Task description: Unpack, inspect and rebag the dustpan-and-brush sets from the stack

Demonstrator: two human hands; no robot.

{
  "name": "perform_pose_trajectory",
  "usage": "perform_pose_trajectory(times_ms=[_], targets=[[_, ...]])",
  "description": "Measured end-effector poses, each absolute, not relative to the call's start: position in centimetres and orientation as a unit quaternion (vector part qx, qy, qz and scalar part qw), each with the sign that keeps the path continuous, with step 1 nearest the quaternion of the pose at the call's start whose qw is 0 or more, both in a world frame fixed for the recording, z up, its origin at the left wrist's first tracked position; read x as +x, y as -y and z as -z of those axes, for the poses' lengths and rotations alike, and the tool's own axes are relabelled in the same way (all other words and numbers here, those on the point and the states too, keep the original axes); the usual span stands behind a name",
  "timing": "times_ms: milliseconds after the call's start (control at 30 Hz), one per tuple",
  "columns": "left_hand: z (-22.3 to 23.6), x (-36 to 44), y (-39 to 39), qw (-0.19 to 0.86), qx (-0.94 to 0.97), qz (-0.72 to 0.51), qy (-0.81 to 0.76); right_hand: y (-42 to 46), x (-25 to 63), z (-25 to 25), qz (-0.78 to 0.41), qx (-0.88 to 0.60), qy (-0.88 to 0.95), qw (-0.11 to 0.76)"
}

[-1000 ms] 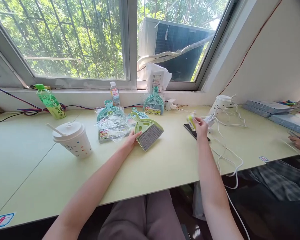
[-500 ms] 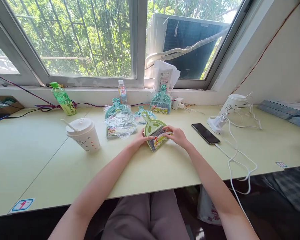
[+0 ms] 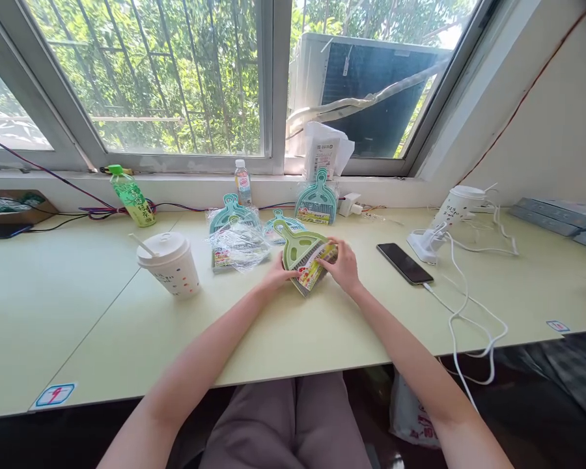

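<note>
Between my hands, a little above the table, is a green dustpan and brush set [image 3: 300,253], handle pointing up and to the left. A printed paper label [image 3: 313,268] lies across its grey bristles. My left hand [image 3: 277,277] is closed on its left edge, thumb over the front. My right hand [image 3: 342,266] grips the right side, with thumb and fingers at the label. Behind, crumpled clear wrap [image 3: 241,244] covers part of a teal dustpan set [image 3: 230,212]. A second teal set [image 3: 284,225] lies beside it, and a third [image 3: 317,198] leans at the sill.
A lidded paper cup [image 3: 170,266] with a straw stands left of my arms. To the right lie a phone [image 3: 404,263] and white cables [image 3: 461,293] running to a power strip [image 3: 424,246]. Bottles, including a green one [image 3: 133,197], stand along the window.
My right fingers have shifted on the label, which bulged away from the bristles before and now lies flatter across them. The view has moved slightly.
</note>
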State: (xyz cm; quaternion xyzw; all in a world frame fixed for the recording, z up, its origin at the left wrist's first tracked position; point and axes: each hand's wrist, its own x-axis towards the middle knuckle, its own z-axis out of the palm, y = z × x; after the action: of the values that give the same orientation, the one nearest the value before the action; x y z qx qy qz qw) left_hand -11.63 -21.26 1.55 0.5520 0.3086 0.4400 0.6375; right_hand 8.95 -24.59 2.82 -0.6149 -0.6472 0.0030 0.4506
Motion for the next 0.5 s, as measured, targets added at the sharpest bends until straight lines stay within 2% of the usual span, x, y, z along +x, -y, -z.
perform_pose_trajectory(times_ms=[67, 133, 167, 233, 300, 500], targets=[[-1.7, -11.8, 21.1, 0.628, 0.542, -0.453, -0.327, 24.4, 8.9, -2.6, -0.032, -0.609, 0.588, 0.532], [-1.9, -12.1, 21.0, 0.623, 0.533, -0.464, -0.336, 24.1, 8.7, -2.4, -0.153, -0.596, 0.525, 0.589], [-2.0, -12.2, 20.9, 0.62, 0.531, -0.468, -0.339, 24.1, 8.5, -2.3, -0.246, -0.579, 0.506, 0.59], [-2.3, -12.4, 20.9, 0.614, 0.532, -0.47, -0.346, 23.9, 8.2, -2.0, -0.433, -0.528, 0.492, 0.54], [-2.6, -12.6, 20.8, 0.612, 0.536, -0.464, -0.351, 23.9, 7.9, -1.8, -0.545, -0.482, 0.483, 0.487], [-3.2, -12.8, 20.9, 0.624, 0.551, -0.446, -0.329, 24.1, 7.7, -1.8, -0.582, -0.438, 0.464, 0.504]])
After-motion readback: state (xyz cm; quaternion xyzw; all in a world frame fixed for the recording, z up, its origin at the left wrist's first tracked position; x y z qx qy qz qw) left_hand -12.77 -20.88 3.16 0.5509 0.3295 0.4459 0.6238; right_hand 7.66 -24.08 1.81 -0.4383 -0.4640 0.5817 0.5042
